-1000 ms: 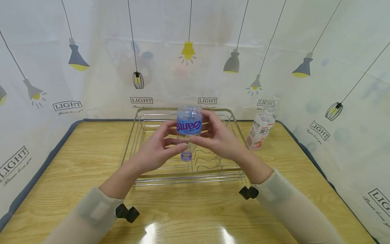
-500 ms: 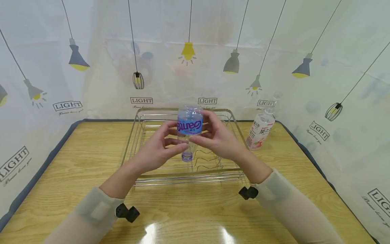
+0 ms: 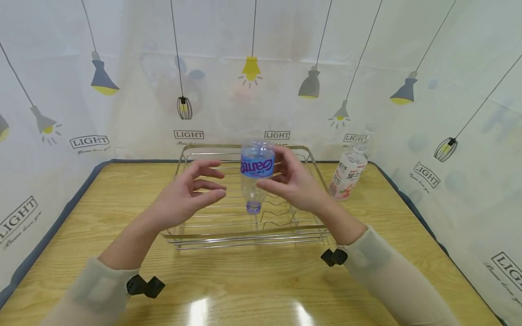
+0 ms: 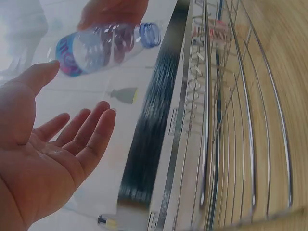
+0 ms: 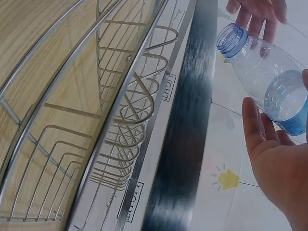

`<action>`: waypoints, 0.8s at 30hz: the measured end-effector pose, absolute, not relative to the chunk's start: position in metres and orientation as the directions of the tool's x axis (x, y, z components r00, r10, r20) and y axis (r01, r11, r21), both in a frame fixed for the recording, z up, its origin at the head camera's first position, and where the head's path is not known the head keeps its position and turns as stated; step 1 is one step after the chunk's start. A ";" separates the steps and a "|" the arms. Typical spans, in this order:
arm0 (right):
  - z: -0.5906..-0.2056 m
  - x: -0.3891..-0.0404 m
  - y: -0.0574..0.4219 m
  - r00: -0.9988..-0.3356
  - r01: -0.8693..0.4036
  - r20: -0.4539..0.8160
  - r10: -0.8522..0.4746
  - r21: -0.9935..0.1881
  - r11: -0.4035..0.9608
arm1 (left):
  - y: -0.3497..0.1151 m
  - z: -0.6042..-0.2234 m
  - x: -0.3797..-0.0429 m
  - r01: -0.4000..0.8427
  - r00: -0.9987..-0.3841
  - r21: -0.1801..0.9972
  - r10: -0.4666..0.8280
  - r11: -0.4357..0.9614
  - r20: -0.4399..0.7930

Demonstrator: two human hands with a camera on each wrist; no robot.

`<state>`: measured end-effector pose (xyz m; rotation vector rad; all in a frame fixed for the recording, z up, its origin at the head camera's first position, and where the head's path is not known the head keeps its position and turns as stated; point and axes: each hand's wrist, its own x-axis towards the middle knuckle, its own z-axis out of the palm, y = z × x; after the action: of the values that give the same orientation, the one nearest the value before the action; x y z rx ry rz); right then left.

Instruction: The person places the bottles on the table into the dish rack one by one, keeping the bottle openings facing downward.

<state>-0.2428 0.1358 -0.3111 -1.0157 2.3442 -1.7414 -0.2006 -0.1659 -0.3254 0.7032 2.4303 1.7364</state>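
Observation:
My right hand [image 3: 299, 188] grips a clear plastic bottle [image 3: 256, 170] with a blue-and-purple label. The bottle is upside down above the wire rack [image 3: 212, 235], its mouth pointing down. In the right wrist view the open bottle neck [image 5: 232, 41] shows no cap. My left hand [image 3: 183, 199] is apart from the bottle, to its left, fingers spread and loosely bent with nothing in them. The left wrist view shows that palm [image 4: 43, 168] bare, with the bottle [image 4: 103, 48] beyond it.
A second clear bottle [image 3: 350, 174] with a pink-and-white label stands upright to the right of the rack. The wooden table [image 3: 253, 280] lies under everything. A white curtain [image 3: 228, 40] printed with lamps hangs behind and at both sides.
My left hand has let go of the bottle and moved left, away from it. The bottle, in my right hand, has shifted slightly to the right.

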 end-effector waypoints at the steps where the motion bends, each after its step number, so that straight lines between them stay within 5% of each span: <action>1: -0.311 -0.243 0.136 -0.784 -0.470 0.333 -0.524 -0.870 0.150 | -0.173 -0.324 -0.199 0.323 -0.895 0.906 0.399 0.272 0.199; 11: -0.312 -0.245 0.142 -0.788 -0.464 0.335 -0.517 -0.874 0.142 | -0.241 -0.340 -0.182 0.341 -0.925 0.803 0.326 0.489 0.195; 24: -0.311 -0.245 0.140 -0.788 -0.470 0.338 -0.514 -0.870 0.149 | -0.283 -0.378 -0.171 0.289 -0.942 0.749 0.318 0.597 0.109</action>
<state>-0.2452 0.1403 -0.3109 -1.0082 2.3513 -1.7558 -0.1714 -0.2828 -0.3779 0.5277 2.7748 1.2914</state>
